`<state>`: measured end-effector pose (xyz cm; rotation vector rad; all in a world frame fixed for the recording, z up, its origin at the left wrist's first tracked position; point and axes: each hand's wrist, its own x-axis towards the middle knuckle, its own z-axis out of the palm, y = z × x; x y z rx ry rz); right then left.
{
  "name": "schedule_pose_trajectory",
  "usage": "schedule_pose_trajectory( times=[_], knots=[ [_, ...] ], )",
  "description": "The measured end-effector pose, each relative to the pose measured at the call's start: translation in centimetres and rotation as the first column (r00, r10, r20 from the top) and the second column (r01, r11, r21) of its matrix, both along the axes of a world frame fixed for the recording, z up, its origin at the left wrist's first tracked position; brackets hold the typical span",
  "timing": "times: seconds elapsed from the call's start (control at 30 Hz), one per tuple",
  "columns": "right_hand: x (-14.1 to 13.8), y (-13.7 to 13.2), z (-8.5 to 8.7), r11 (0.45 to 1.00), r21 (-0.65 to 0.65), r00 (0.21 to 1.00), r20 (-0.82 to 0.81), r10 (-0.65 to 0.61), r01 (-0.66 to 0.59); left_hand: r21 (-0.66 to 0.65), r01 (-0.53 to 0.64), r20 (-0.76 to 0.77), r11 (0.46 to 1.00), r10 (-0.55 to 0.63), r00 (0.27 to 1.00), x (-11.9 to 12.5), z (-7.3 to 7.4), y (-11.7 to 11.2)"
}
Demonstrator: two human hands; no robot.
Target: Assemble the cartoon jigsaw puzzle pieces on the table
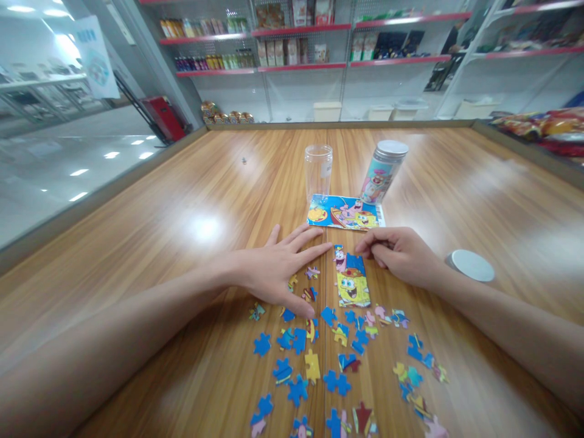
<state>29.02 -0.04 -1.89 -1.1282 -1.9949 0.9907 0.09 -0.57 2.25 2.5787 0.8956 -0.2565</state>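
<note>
- Loose puzzle pieces [328,359] lie scattered closest to me, below both hands, mostly blue and face up on the table [159,243].
- My left hand [278,274] lies flat, palm down, with its fingers spread over a few pieces. It grips nothing, and its fingertips stop just short of the joined block [351,280].
- My right hand [401,258] is curled, its fingertips touching the block's upper right corner. I cannot tell whether a piece is pinched under them.
- That block sits between my hands. Just beyond my fingertips is the picture card [344,212], with a clear jar [318,170] and a printed canister [382,170] behind it. A white lid [472,266] rests beside my right wrist.
- I judge a light press at the corner is best, with the left fingers bracing the block's far edge so the joined tabs stay flat.
- I would lift the left palm rather than slide it, so the covered pieces are not dragged, and check the colours against the card.
</note>
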Motion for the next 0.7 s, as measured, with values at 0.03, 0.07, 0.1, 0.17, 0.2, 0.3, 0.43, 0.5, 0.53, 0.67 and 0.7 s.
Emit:
schedule_pose_trajectory(
  times=[0.03, 0.07, 0.1, 0.17, 0.2, 0.3, 0.43, 0.5, 0.53, 0.67, 0.7],
  knots=[
    [0.01, 0.01, -0.02, 1.000, 0.000, 1.000, 0.001, 0.000, 0.000, 0.003, 0.000, -0.002, 1.000, 0.000, 1.000, -0.01, -0.03, 0.00],
    [0.03, 0.04, -0.05, 1.000, 0.000, 1.000, 0.003, 0.000, 0.000, 0.006, 0.001, -0.004, 1.000, -0.001, 1.000, -0.03, -0.06, 0.01],
    [0.04, 0.07, -0.07, 1.000, 0.000, 1.000, 0.002, 0.000, 0.000, 0.011, 0.002, -0.007, 1.000, -0.002, 1.000, -0.04, -0.08, 0.03],
    [0.06, 0.12, -0.08, 1.000, -0.002, 1.000, 0.003, 0.000, 0.000, 0.019, 0.011, -0.013, 1.000, -0.011, 1.000, -0.07, -0.14, 0.06],
    [0.05, 0.14, -0.07, 1.000, -0.003, 1.000, 0.004, -0.001, 0.001, 0.025, 0.017, -0.011, 1.000, -0.017, 1.000, -0.09, -0.18, 0.07],
    [0.02, 0.15, 0.00, 1.000, -0.007, 1.000, 0.007, -0.002, 0.002, 0.036, 0.021, -0.002, 0.999, -0.021, 1.000, -0.11, -0.32, 0.02],
    [0.02, 0.16, -0.07, 1.000, -0.004, 1.000, 0.013, 0.001, -0.001, 0.053, 0.015, -0.022, 0.998, -0.014, 1.000, -0.07, -0.44, -0.15],
    [0.05, 0.18, -0.16, 1.000, -0.005, 1.000, 0.015, 0.003, -0.003, 0.061, 0.019, -0.025, 0.998, -0.017, 1.000, -0.05, -0.49, -0.20],
    [0.07, 0.17, -0.19, 1.000, -0.007, 1.000, 0.015, 0.002, -0.002, 0.063, 0.022, -0.026, 0.998, -0.020, 0.999, -0.04, -0.51, -0.19],
    [0.09, 0.07, -0.11, 1.000, -0.019, 1.000, 0.021, -0.006, 0.007, 0.046, 0.024, -0.024, 0.999, -0.023, 0.999, -0.12, -0.54, -0.06],
    [0.08, 0.05, -0.06, 1.000, -0.021, 1.000, 0.022, -0.007, 0.007, 0.037, 0.024, -0.017, 0.999, -0.023, 1.000, -0.17, -0.51, 0.00]
  ],
)
